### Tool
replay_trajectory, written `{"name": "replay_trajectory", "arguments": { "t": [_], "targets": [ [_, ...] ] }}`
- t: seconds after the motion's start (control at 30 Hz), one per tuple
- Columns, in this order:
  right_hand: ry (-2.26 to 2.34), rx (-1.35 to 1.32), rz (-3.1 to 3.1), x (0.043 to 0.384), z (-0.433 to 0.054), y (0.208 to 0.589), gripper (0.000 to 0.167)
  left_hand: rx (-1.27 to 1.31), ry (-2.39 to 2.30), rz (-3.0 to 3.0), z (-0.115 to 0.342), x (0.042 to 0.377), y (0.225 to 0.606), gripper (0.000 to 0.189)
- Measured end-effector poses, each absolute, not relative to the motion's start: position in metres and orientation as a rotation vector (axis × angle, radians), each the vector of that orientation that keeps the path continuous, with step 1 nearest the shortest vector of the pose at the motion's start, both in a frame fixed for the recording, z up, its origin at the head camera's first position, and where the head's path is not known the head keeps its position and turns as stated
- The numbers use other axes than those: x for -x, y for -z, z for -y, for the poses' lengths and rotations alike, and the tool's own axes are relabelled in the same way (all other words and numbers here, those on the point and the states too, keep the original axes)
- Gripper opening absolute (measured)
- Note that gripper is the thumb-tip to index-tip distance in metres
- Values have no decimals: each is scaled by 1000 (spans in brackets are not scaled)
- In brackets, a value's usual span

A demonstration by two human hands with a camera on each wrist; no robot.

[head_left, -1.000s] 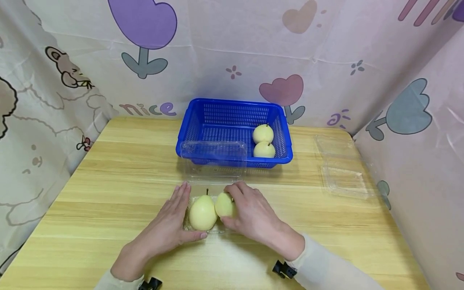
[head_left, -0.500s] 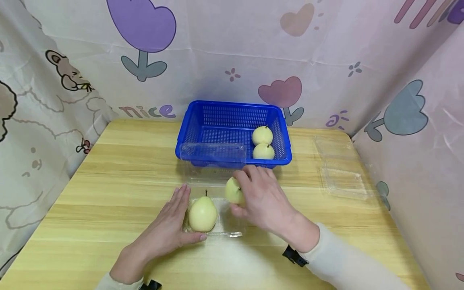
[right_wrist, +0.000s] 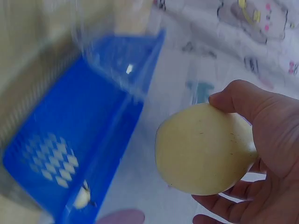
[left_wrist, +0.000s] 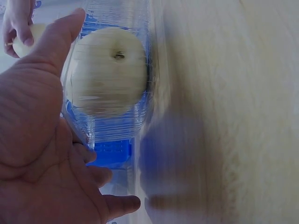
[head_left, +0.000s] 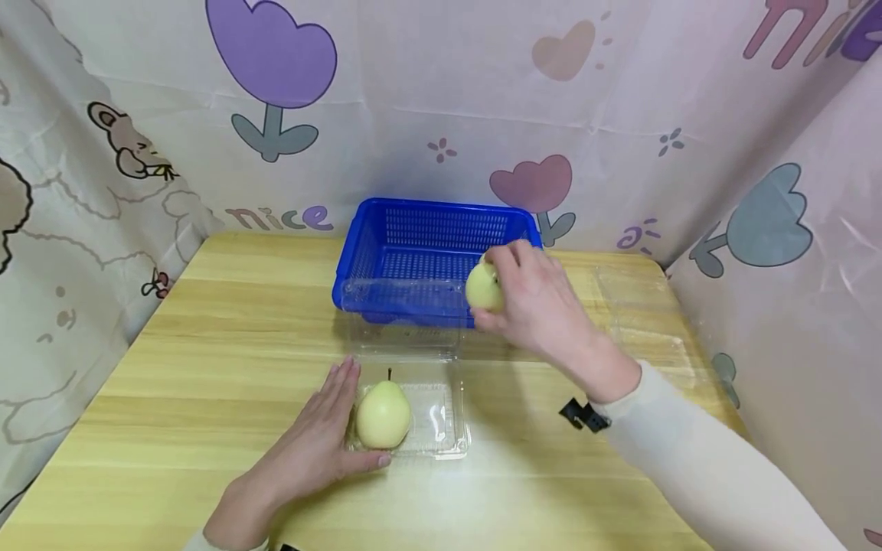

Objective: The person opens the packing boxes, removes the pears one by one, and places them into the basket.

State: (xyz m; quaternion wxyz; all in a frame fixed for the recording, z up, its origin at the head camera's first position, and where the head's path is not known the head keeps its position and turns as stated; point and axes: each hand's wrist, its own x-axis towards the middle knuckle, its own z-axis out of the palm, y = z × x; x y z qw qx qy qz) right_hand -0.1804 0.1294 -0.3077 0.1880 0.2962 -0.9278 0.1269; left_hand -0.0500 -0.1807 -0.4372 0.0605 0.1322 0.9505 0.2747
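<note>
In my right hand (head_left: pixel 534 302) I grip a pale yellow pear (right_wrist: pixel 203 149), held up over the front right part of the blue basket (head_left: pixel 406 208). Thumb and fingers curl round it in the right wrist view. A second pear (head_left: pixel 383 415) sits in the left half of a clear plastic clamshell box (head_left: pixel 451 450), its stem pointing away from me. My left hand (head_left: pixel 310 444) rests at the left side of that box with straight fingers and thumb spread along its edges. Through the ribbed wall the pear's base shows in the left wrist view.
The box's raised lid (head_left: pixel 406 337) leans up in front of the basket. At the right of the wooden table lies another clear box (head_left: pixel 648 344), partly behind my right arm. A patterned curtain (head_left: pixel 413 92) closes off the back and sides.
My right hand has lifted its pear out of the box's right half and carried it away and to the right, up to the basket. The left hand has stayed at the box.
</note>
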Motion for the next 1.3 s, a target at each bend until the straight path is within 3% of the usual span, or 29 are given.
{"name": "replay_trajectory", "arguments": {
  "t": [0.27,0.53,0.9,1.3],
  "targets": [
    [-260,-726,2733,240,-124,294,57,-370,-837,-2865,181,45,440,138],
    [-190,-765,2805,283,-108,316,60,-376,-828,-2864,180,41,444,139],
    [-372,-770,2977,306,-99,336,64,-399,-833,-2876,180,45,441,137],
    [-263,-952,3063,302,-91,366,59,-389,-838,-2870,182,48,442,137]
  ]
}}
